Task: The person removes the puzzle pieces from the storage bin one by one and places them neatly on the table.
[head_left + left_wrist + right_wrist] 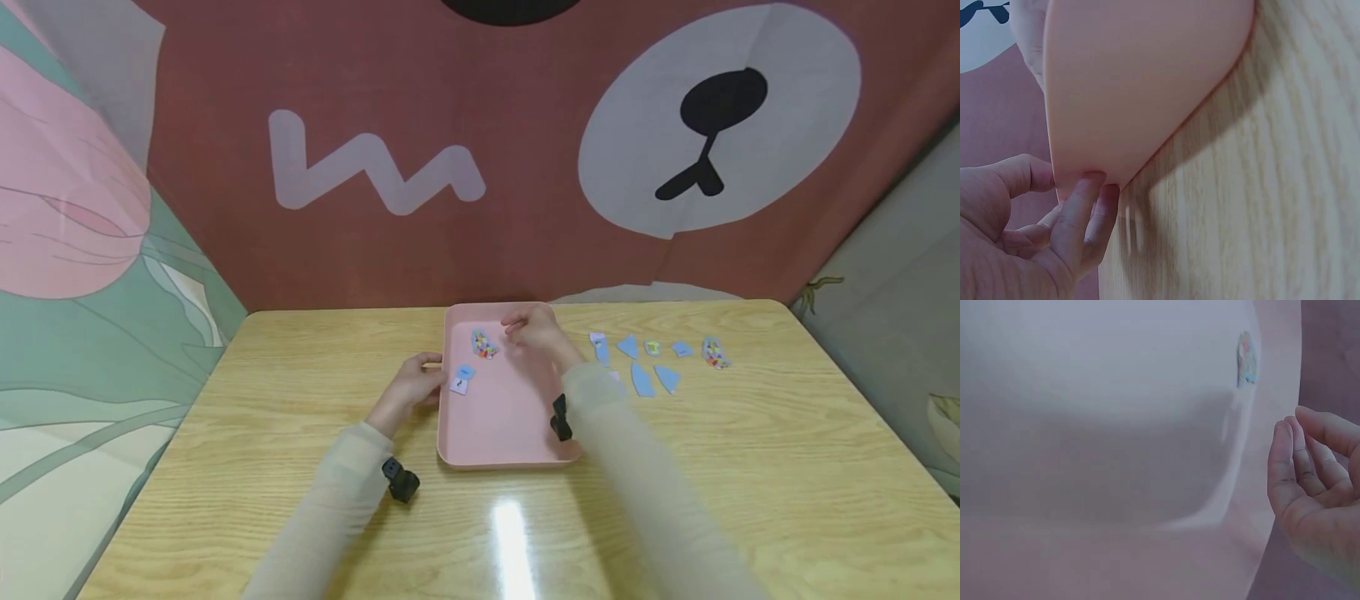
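A shallow pink tray (502, 429) lies on the table. My left hand (415, 382) grips its left side; in the left wrist view the thumb is at the rim and two fingertips press the outer wall (1147, 81). Inside the tray is a multicoloured patterned piece (483, 343) near the far left. Below it, a small light blue piece (465, 372) adjoins a whitish piece (459, 387) with a dark mark. Over the tray's far right part hovers my right hand (536, 329), fingers loosely bent, thumb close to the fingertips, nothing visible between them (1319, 469).
Right of the tray, several flat pieces lie on the wooden table (750, 467): blue shapes (642, 380), a small yellowish-patterned piece (652, 348) and another multicoloured piece (715, 352). A printed red-brown cloth (525, 242) hangs behind the table's far edge.
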A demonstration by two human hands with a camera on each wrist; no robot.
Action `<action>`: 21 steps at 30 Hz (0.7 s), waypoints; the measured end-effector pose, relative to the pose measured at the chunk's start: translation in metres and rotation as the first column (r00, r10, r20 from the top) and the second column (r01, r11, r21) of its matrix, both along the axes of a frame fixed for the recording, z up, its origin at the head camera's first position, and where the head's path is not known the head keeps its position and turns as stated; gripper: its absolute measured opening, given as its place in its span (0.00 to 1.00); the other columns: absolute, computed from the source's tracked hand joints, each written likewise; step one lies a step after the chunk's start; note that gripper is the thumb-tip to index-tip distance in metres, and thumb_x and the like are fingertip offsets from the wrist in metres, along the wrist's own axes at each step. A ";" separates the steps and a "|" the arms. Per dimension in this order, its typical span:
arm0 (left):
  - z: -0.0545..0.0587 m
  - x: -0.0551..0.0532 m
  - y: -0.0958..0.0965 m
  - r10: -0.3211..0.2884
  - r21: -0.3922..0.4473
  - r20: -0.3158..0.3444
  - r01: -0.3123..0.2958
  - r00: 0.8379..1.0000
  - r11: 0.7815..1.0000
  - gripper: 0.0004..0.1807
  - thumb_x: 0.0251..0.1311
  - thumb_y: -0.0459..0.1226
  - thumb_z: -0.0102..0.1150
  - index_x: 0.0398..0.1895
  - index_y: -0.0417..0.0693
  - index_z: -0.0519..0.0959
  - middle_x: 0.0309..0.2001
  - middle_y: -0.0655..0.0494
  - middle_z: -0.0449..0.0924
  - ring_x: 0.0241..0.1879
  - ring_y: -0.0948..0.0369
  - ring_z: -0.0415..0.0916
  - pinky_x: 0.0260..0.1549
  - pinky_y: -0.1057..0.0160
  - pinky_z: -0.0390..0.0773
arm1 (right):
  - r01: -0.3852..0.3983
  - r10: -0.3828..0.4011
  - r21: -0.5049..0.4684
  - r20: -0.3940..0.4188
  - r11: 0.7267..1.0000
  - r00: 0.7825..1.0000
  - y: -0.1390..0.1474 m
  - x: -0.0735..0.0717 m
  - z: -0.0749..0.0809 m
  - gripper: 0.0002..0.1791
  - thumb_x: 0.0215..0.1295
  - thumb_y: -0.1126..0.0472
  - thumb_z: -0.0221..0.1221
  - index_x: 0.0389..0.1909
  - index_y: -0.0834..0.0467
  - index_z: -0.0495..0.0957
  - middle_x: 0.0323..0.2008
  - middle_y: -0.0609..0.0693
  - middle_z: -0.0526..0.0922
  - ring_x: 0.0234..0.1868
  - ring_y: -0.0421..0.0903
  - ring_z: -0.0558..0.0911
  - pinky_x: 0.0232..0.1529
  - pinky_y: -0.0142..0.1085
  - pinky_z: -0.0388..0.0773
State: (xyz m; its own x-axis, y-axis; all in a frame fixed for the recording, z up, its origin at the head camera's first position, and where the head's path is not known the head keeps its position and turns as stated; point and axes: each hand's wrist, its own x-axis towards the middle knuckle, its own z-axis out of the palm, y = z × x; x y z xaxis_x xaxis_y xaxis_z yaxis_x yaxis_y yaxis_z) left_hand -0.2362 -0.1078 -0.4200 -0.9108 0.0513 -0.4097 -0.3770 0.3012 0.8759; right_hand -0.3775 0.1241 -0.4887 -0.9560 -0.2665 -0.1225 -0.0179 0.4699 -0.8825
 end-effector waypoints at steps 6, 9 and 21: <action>0.000 0.000 0.000 -0.001 0.000 -0.005 0.001 1.000 1.000 0.27 0.63 0.30 0.46 0.67 0.36 0.62 0.57 0.35 0.72 0.43 0.58 0.76 0.42 0.61 0.83 | 0.054 -0.057 0.083 0.039 0.995 0.998 -0.029 0.064 0.062 0.17 0.58 0.75 0.56 0.49 0.67 0.79 0.44 0.61 0.84 0.44 0.49 0.81 0.38 0.30 0.81; -0.001 0.000 -0.001 -0.003 0.003 -0.005 0.003 1.000 1.000 0.27 0.63 0.29 0.46 0.67 0.36 0.62 0.57 0.35 0.72 0.43 0.57 0.77 0.42 0.61 0.83 | 0.049 -0.052 0.100 0.025 0.994 0.998 -0.035 0.074 0.068 0.17 0.59 0.76 0.55 0.50 0.69 0.77 0.46 0.63 0.83 0.45 0.50 0.81 0.38 0.26 0.79; -0.001 0.000 -0.001 -0.016 -0.018 0.001 0.016 1.000 1.000 0.27 0.65 0.31 0.47 0.68 0.39 0.61 0.60 0.37 0.72 0.52 0.51 0.76 0.49 0.57 0.81 | 0.093 -0.097 0.129 0.023 0.987 0.995 -0.043 0.072 0.051 0.19 0.56 0.76 0.55 0.50 0.67 0.76 0.47 0.61 0.82 0.47 0.50 0.80 0.43 0.30 0.79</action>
State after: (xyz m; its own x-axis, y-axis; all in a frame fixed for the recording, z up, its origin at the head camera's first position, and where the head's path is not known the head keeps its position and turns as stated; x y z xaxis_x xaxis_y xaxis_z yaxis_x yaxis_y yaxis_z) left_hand -0.2360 -0.1085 -0.4206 -0.9094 0.0587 -0.4118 -0.3731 0.3227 0.8699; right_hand -0.3056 0.0815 -0.4379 -0.9719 -0.1548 -0.1776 0.0569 0.5772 -0.8146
